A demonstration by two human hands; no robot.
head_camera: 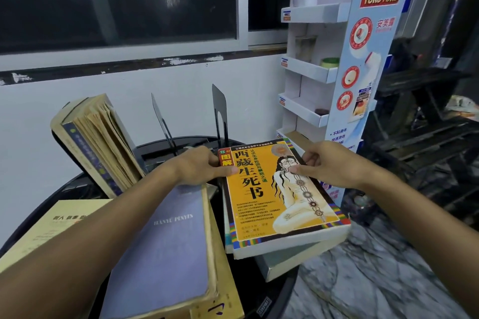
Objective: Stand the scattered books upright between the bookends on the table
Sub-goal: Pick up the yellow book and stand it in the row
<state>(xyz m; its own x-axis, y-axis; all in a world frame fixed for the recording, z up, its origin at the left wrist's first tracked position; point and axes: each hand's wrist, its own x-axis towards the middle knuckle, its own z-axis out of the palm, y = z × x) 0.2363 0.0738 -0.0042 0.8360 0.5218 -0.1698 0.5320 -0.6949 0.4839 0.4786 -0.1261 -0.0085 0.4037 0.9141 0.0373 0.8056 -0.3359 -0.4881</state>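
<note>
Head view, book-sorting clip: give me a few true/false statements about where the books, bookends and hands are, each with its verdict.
1. The left hand and the right hand both hold the orange book at its far end. True.
2. The orange book stands upright between the bookends. False: it lies flat on a grey book, on the near side of the bookends.
3. A thick yellowed book leans to the left of the bookends, its pages fanned. True.
4. The purple book stands on end. False: it lies flat, under the left forearm.
</note>
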